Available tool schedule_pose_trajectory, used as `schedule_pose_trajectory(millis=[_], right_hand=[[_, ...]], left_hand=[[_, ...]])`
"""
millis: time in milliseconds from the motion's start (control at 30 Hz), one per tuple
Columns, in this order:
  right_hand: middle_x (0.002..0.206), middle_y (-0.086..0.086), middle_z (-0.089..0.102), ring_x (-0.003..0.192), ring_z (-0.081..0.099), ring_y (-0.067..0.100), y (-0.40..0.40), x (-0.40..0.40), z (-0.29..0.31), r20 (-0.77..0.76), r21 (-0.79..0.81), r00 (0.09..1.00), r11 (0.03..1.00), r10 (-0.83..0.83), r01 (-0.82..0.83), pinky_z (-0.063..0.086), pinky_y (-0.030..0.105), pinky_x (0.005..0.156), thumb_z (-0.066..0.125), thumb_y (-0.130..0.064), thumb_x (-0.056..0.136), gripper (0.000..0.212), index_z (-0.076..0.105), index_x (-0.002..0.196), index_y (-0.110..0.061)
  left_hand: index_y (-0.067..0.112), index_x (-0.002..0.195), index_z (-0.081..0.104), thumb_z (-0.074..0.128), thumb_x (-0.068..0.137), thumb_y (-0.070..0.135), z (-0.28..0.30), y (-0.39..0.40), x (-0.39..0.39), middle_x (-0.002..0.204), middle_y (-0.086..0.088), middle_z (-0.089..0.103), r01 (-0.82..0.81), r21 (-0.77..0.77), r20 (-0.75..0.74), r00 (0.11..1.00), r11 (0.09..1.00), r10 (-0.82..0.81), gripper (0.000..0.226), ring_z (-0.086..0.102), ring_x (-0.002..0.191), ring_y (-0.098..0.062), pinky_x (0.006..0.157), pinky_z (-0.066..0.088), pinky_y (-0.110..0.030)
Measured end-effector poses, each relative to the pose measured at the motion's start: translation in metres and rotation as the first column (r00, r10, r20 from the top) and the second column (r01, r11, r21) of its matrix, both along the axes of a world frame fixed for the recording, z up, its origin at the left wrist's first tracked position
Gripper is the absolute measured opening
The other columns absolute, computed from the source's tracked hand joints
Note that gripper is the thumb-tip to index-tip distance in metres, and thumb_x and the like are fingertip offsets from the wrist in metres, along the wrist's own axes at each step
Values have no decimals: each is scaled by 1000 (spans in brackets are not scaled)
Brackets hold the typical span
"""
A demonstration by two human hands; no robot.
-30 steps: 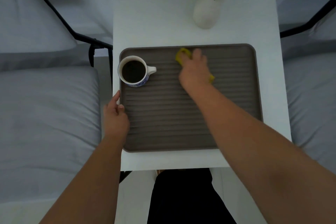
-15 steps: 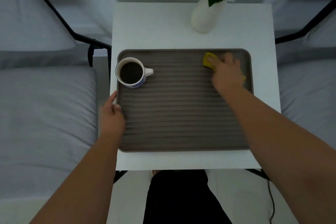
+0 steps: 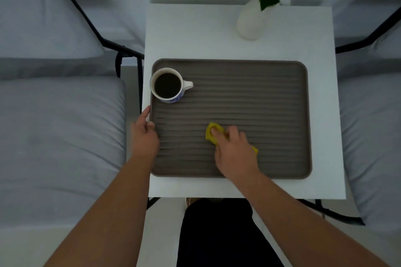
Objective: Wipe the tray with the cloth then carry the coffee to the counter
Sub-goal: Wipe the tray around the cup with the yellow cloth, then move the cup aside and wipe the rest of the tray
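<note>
A ribbed brown tray lies on a small white table. A white and blue mug of dark coffee stands in the tray's far left corner, handle to the right. My right hand presses a yellow cloth onto the tray's near middle; most of the cloth is hidden under the palm, with a corner showing at the right. My left hand grips the tray's left rim, thumb on the rim, below the mug.
A white vase with white flowers and green leaves stands at the table's far right. Grey cushioned chairs with black metal frames flank the table, one on the left and one on the right. My dark trousers show below the table's near edge.
My right hand has slid the cloth from the tray's far edge, first rightward, then down and left to the near middle. My left hand stays on the left rim. The mug has not moved.
</note>
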State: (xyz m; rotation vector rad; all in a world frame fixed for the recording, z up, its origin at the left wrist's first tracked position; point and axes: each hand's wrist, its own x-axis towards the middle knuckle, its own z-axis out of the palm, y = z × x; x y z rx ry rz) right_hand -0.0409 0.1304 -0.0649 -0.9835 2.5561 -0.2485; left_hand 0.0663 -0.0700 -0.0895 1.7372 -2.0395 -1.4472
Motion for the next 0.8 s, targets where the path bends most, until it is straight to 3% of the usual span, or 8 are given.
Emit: schedule_pose_trajectory(millis=[67, 133, 233, 300, 333, 400, 633, 800], right_hand=[[99, 10, 56, 82, 54, 31, -9, 7, 9, -49, -58, 999, 998, 6, -9, 49, 39, 67, 58, -35, 76, 31, 67, 105, -28], [99, 7, 56, 85, 52, 27, -28, -8, 18, -63, -230, 991, 968, -119, 101, 45, 37, 72, 54, -36, 81, 30, 68, 107, -32], [105, 4, 57, 94, 53, 18, -75, -46, 27, 336, -356, 896, 842, -291, 406, 44, 32, 87, 50, -29, 92, 35, 57, 126, -33], [111, 1, 61, 102, 57, 14, -110, -65, 23, 639, -249, 713, 799, -288, 547, 45, 32, 95, 47, -30, 95, 34, 54, 128, -32], [115, 0, 62, 105, 58, 15, -123, -70, 18, 700, -204, 660, 808, -274, 553, 47, 37, 97, 46, -31, 95, 31, 56, 125, -30], [113, 1, 65, 104, 60, 20, -140, -74, 11, 692, -182, 679, 851, -245, 492, 49, 45, 94, 45, -31, 94, 25, 60, 112, -24], [97, 9, 64, 91, 60, 29, -137, -71, -4, 687, -161, 698, 894, -203, 419, 50, 47, 84, 39, -30, 98, 20, 54, 96, -17], [83, 2, 59, 76, 53, 16, -130, -66, -9, 714, -219, 678, 865, -173, 451, 48, 40, 76, 36, -21, 99, 23, 55, 91, -12]], left_hand=[[38, 141, 43, 32, 101, 13, -2, -2, 2, 117, -14, 58, -5, 12, 4, 1000, 1000, 5, 49, 58, 86, -10, 71, 44, -14], [37, 141, 44, 32, 101, 13, -2, -1, 2, 123, -15, 55, -16, 14, -4, 1000, 1000, 16, 48, 58, 95, -13, 78, 44, -15], [36, 143, 42, 32, 102, 14, -1, 1, 2, 123, -9, 55, -2, 21, -13, 1000, 1000, 2, 47, 58, 94, -9, 79, 45, -15], [42, 140, 42, 33, 102, 17, -2, 0, 2, 119, -13, 56, -17, 34, -18, 1000, 999, 18, 47, 60, 92, -16, 82, 52, -24], [46, 138, 42, 34, 101, 19, -3, -1, 3, 119, -17, 56, -21, 27, -20, 1000, 999, 22, 47, 61, 96, -22, 89, 54, -35], [50, 136, 42, 34, 99, 20, -6, -1, 4, 118, -20, 55, -20, 18, -13, 1000, 1000, 20, 48, 61, 100, -28, 96, 52, -47], [48, 137, 42, 34, 99, 18, -6, -2, 4, 115, -24, 54, 11, 2, -25, 1000, 1000, -11, 49, 59, 103, -36, 97, 49, -53], [49, 136, 43, 34, 98, 20, -7, 0, 5, 114, -28, 55, 12, -3, -31, 999, 1000, -12, 49, 59, 101, -42, 94, 50, -56]])
